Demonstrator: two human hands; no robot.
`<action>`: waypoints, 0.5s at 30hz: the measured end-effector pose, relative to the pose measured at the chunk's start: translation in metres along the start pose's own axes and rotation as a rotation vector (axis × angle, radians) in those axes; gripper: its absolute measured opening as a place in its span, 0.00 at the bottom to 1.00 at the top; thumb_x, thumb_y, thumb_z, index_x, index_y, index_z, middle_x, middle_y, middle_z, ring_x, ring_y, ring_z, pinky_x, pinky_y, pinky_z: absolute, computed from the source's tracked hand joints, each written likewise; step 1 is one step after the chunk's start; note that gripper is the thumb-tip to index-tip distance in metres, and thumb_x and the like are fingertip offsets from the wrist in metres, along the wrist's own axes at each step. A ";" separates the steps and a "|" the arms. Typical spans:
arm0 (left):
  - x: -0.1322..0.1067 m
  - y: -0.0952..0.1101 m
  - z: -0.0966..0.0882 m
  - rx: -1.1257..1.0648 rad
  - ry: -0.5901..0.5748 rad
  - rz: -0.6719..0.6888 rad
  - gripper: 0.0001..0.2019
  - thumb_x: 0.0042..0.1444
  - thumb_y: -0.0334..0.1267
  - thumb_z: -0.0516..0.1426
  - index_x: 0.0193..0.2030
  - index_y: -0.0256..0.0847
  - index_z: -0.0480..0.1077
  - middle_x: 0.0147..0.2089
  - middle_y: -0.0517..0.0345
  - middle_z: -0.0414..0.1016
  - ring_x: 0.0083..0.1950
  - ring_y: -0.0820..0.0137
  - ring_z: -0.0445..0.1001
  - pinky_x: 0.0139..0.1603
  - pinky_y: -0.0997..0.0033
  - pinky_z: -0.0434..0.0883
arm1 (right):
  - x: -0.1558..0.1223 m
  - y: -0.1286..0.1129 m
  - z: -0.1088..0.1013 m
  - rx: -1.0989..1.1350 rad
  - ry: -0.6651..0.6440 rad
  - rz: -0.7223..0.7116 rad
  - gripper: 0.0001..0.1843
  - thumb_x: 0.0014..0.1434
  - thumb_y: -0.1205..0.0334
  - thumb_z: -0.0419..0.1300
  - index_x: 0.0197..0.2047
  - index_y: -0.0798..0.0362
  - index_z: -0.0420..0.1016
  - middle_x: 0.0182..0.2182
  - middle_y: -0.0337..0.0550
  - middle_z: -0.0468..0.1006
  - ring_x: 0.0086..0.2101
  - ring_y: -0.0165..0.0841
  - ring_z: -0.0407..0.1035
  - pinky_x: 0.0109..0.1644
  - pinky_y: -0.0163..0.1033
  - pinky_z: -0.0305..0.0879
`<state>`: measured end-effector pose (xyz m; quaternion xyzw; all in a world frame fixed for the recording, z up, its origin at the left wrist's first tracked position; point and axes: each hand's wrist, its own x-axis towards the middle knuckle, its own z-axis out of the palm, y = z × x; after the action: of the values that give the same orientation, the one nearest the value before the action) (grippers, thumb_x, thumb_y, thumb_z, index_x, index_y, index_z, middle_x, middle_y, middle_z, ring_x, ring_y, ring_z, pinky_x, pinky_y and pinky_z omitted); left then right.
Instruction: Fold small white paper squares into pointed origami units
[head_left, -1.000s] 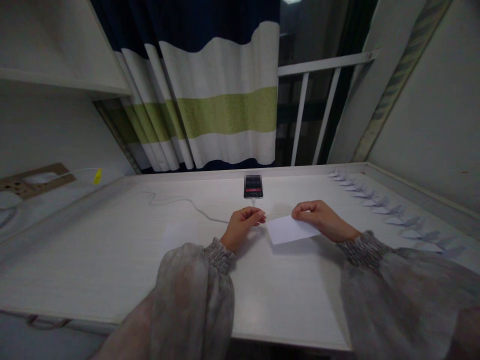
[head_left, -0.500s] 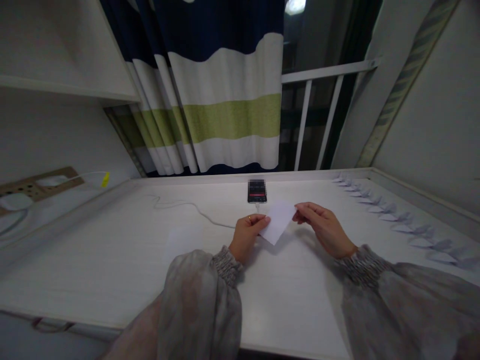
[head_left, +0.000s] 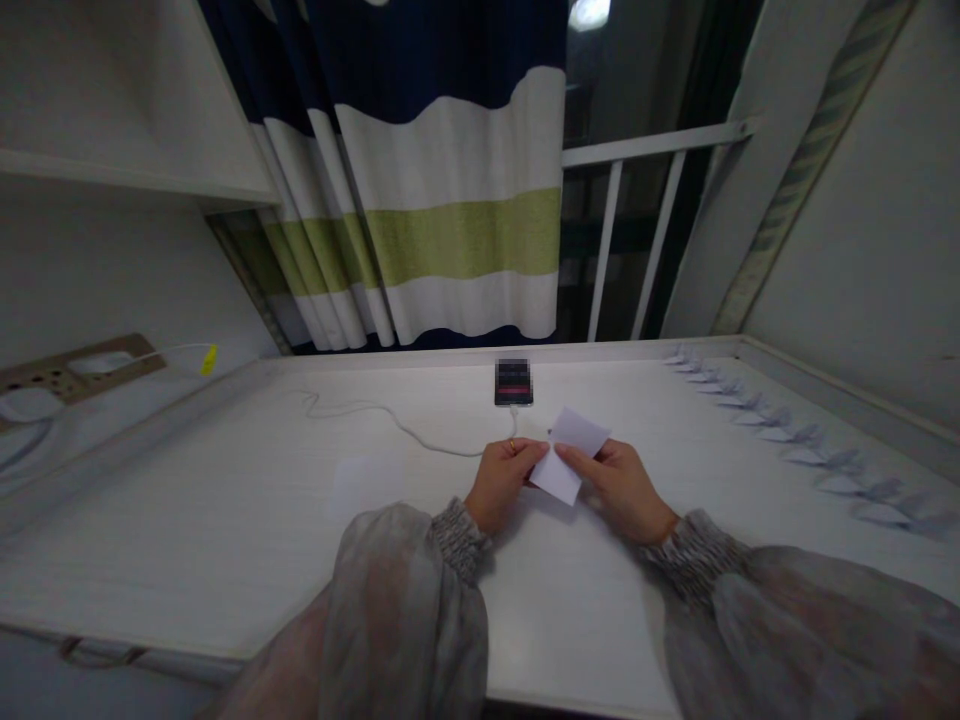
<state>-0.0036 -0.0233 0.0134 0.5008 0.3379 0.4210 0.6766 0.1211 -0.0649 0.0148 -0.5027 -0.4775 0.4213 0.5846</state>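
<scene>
A small white sheet of paper [head_left: 559, 478] is held between both hands above the desk. My left hand [head_left: 504, 480] pinches its left edge between thumb and fingers; a ring shows on one finger. My right hand [head_left: 619, 485] grips the paper from the right, its thumb pressed on the face near the middle. A crease seems to run across the sheet between the thumbs. Along the right side of the desk stands a row of several folded white paper pieces [head_left: 806, 457].
The white desk [head_left: 420, 600] carries a phone [head_left: 514, 382] at the back, with a white cable [head_left: 405, 428] trailing left. A pale sheet [head_left: 367, 482] lies left of my hands. A power strip [head_left: 75, 370] is at the left wall; a curtain [head_left: 450, 230] hangs behind.
My right hand has moved left and down from the paper's upper right corner onto its middle. The paper has turned, and both thumbs now press close together on it.
</scene>
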 end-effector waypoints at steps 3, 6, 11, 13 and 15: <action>0.001 0.000 0.000 0.017 0.005 0.011 0.12 0.38 0.42 0.60 0.19 0.33 0.68 0.16 0.64 0.63 0.18 0.80 0.59 0.20 0.78 0.57 | 0.000 0.001 -0.001 -0.087 -0.033 -0.057 0.18 0.44 0.51 0.60 0.34 0.57 0.76 0.26 0.42 0.77 0.29 0.34 0.69 0.34 0.39 0.66; 0.002 -0.002 -0.002 0.027 0.007 0.022 0.11 0.38 0.42 0.59 0.21 0.33 0.68 0.16 0.64 0.63 0.18 0.80 0.59 0.19 0.79 0.56 | -0.001 0.002 -0.002 -0.141 -0.064 -0.088 0.18 0.46 0.52 0.59 0.35 0.56 0.76 0.27 0.42 0.77 0.30 0.34 0.69 0.33 0.38 0.66; 0.003 -0.002 -0.003 0.064 -0.001 0.054 0.11 0.39 0.41 0.59 0.21 0.33 0.68 0.17 0.63 0.64 0.18 0.80 0.59 0.20 0.79 0.55 | -0.001 -0.002 -0.005 -0.082 -0.019 -0.074 0.18 0.44 0.51 0.60 0.29 0.59 0.76 0.23 0.42 0.76 0.26 0.32 0.68 0.30 0.36 0.65; 0.002 -0.002 -0.002 0.064 -0.015 0.048 0.11 0.39 0.41 0.59 0.21 0.32 0.69 0.17 0.63 0.64 0.19 0.80 0.59 0.21 0.79 0.55 | 0.000 -0.004 -0.006 -0.057 0.016 -0.076 0.17 0.43 0.52 0.61 0.26 0.59 0.75 0.22 0.41 0.75 0.25 0.30 0.67 0.29 0.36 0.64; 0.001 -0.001 -0.001 0.059 -0.028 0.035 0.12 0.39 0.42 0.59 0.22 0.32 0.69 0.18 0.62 0.65 0.19 0.80 0.60 0.21 0.78 0.55 | 0.000 -0.005 -0.006 -0.050 0.030 -0.061 0.16 0.43 0.52 0.61 0.26 0.59 0.75 0.22 0.41 0.75 0.24 0.30 0.66 0.29 0.35 0.64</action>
<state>-0.0043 -0.0221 0.0125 0.5322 0.3317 0.4154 0.6589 0.1274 -0.0666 0.0198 -0.5086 -0.4942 0.3835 0.5917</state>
